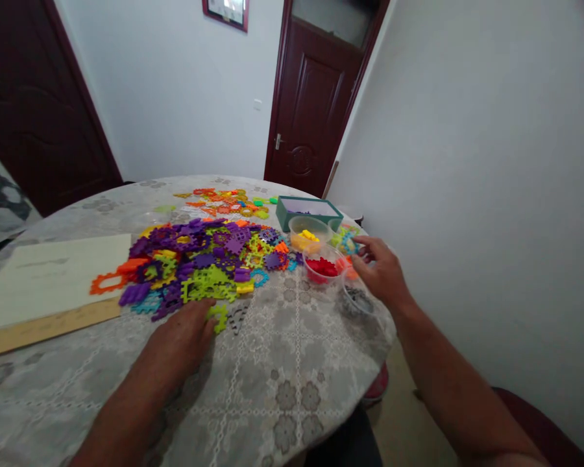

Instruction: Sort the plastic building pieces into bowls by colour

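A big heap of flat plastic puzzle pieces (204, 259), purple, lime, orange and teal, lies in the middle of the round table (282, 389). My left hand (182, 334) rests knuckles-up at the heap's near edge, fingers curled beside a lime piece (219, 318). My right hand (382, 269) reaches over clear cups at the table's right edge, fingers pinched near an orange piece. A cup of red pieces (322, 264) and a cup of yellow pieces (307, 235) stand just left of it, and a cup of dark pieces (357, 299) sits under the wrist.
A second scatter of orange and green pieces (224, 200) lies further back. A green box (307, 209) stands behind the cups. A pale board (43, 285) lies at the left. A white wall closes the right side; dark doors stand behind the table.
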Tool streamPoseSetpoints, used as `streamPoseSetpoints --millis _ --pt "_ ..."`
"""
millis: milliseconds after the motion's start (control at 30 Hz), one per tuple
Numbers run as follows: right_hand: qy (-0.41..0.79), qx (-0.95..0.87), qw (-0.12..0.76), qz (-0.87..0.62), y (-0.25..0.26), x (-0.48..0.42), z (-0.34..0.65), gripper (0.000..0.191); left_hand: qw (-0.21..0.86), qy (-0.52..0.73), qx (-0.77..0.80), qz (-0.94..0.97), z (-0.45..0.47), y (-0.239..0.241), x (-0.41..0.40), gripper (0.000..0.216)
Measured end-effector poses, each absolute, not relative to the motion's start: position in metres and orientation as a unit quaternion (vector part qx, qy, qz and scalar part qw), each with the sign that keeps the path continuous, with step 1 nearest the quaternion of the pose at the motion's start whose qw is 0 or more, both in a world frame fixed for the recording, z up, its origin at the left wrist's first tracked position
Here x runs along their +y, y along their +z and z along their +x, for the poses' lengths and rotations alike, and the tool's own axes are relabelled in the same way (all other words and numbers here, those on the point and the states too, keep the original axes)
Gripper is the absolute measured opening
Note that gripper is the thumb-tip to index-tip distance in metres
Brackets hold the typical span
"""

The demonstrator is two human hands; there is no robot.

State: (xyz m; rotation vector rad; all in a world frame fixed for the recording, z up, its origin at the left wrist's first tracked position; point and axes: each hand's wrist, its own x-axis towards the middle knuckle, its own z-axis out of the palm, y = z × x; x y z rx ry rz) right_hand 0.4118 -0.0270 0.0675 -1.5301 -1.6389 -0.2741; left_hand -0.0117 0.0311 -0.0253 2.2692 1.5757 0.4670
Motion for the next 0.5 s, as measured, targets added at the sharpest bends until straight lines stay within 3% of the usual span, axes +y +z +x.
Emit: streamPoseSetpoints --millis 133,300,400,500 --pt "-0.177 -0.547 0.349 -0.74 0.061 -0.008 0.499 0.04 0.159 0.182 0.549 0.8 -0.014 -0.028 0.034 0.052" --pt "-0.161 -0.487 0.211 -0.832 0.046 0.008 0.561 0.043 0.18 0.213 0.539 0.795 -0.015 -0.031 0.039 0.051" --pt "-0.174 -0.489 0.209 -0.829 0.041 0.006 0.566 0.045 0.19 0.21 0.547 0.787 -0.012 -0.028 0.035 0.048" --pt "-0.245 -0.538 0.278 -0.757 0.042 0.0 0.54 0.04 0.202 0.24 0.545 0.778 -0.01 -0.026 0.031 0.047"
